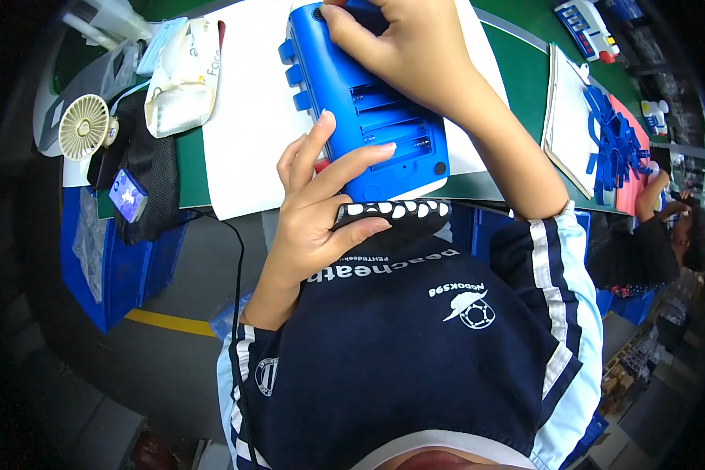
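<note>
I judge the blue casing [338, 86], at twelve o'clock on the worktop [525, 78], light, stiff, best held by its sides; left grip [307, 222] pinches a spotted strip [406, 209], right grip [417, 48] I cannot tell.

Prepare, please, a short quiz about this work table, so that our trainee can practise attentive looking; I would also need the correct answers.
1. Which hand is at the far end of the blue battery-operated device?
2. True or false: the device's battery slots are exposed.
3. Fill in: to the left of the white sheet there is a small, round, cream-coloured ____.

Key:
1. The right hand.
2. True.
3. Fan.
</note>
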`<action>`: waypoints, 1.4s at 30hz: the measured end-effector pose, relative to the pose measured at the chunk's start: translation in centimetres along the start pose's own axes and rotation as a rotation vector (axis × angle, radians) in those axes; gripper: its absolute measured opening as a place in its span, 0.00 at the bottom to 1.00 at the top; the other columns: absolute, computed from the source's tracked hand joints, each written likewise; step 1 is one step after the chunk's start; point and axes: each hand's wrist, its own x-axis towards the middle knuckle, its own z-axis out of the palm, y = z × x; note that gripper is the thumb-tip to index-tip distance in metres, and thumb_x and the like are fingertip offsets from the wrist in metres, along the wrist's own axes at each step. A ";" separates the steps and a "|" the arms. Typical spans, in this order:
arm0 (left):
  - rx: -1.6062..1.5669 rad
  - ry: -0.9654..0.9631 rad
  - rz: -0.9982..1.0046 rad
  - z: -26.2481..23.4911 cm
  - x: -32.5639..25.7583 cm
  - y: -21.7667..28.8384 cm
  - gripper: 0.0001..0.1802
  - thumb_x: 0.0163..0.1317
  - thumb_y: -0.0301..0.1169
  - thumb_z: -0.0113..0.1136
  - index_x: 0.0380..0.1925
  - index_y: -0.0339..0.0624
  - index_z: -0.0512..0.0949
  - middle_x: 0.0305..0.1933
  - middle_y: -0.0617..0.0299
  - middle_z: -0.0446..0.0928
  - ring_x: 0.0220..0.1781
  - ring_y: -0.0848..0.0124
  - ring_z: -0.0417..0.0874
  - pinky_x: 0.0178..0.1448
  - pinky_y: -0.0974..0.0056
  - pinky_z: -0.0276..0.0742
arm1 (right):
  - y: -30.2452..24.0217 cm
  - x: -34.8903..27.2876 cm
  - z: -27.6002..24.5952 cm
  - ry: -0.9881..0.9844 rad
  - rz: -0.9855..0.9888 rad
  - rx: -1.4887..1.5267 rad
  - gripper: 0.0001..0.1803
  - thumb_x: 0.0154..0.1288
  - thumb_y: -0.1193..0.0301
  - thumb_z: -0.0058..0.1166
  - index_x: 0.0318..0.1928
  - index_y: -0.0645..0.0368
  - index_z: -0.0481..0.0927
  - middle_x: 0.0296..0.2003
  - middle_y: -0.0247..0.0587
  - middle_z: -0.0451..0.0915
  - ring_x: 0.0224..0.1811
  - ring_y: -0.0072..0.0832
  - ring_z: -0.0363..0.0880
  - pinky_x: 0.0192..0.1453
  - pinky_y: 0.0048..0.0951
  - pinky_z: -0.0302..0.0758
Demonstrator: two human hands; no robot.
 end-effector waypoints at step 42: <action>0.135 -0.001 0.060 0.7 0.7 0.0 0.28 0.48 0.53 0.58 0.08 0.37 0.74 0.58 0.62 0.72 0.70 0.56 0.51 0.64 0.48 0.41 | -0.8 -10.1 -0.2 -0.176 0.245 0.572 0.07 0.47 0.75 0.61 0.27 0.58 0.76 0.33 0.38 0.68 0.40 0.34 0.66 0.46 0.30 0.63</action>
